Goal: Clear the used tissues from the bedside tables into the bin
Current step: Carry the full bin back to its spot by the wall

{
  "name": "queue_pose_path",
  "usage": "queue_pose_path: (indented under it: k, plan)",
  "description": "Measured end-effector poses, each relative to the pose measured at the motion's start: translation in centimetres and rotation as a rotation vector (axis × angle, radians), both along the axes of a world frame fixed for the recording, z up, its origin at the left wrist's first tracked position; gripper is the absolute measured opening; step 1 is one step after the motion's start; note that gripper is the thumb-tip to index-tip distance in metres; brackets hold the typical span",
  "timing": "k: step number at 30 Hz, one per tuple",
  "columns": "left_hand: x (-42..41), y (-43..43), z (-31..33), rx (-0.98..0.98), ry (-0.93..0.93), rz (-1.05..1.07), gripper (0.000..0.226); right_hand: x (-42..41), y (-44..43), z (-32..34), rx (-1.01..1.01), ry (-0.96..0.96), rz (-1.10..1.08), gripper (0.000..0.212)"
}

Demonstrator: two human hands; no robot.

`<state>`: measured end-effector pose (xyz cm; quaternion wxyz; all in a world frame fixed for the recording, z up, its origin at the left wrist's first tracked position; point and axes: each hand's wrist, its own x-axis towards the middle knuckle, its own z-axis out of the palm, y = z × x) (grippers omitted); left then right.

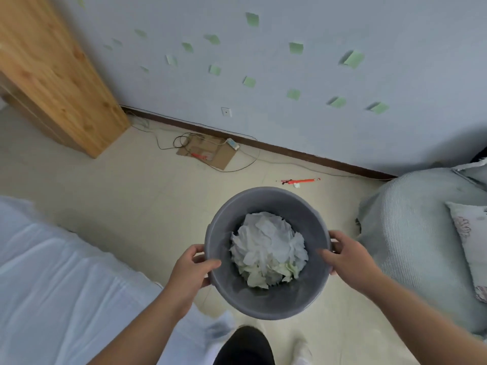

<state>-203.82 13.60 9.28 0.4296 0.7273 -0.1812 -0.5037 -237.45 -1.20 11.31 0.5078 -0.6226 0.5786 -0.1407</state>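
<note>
A round grey plastic bin (266,198) is held above the pale floor in the middle of the head view. Crumpled white and pale green tissues (268,248) fill its bottom. My left hand (193,270) grips the bin's left rim, thumb inside and fingers outside. On the opposite side my right hand (347,259) grips the right rim the same way. No bedside table is in view.
A bed with a white sheet (52,272) lies at the left. A pale green covered seat with a cushion (421,233) stands at the right. A wooden cabinet (52,69) is at the far left, with cardboard, cables (208,151) and a red stick (300,180) near the wall.
</note>
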Motion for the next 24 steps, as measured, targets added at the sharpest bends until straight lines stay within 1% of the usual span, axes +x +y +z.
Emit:
queue_pose_path:
  k: [4,9,13,18,21,24]
  plan:
    - [5.1,-3.6,-1.4,-0.003,0.028,0.1,0.028,6.8,-7.4,-0.9,0.018,0.053,0.126,0.028]
    - [13.0,-9.4,-3.2,-0.009,0.061,0.162,0.03,17.1,-16.2,-2.6,0.013,0.124,0.228,0.029]
    - [19.6,-13.3,-1.9,-0.012,0.067,0.242,0.029,25.9,-22.3,-0.4,0.001,0.125,0.302,0.031]
    - [28.5,-16.9,-0.3,-0.018,0.024,0.362,0.028,37.3,-28.6,1.6,-0.017,0.072,0.417,0.042]
    - [33.3,-19.6,-0.3,-0.009,0.007,0.44,0.027,44.3,-32.9,1.2,-0.026,0.081,0.492,0.031]
    - [38.4,-22.4,-0.1,0.003,-0.003,0.515,0.029,51.9,-37.5,-0.1,0.003,0.062,0.559,0.03]
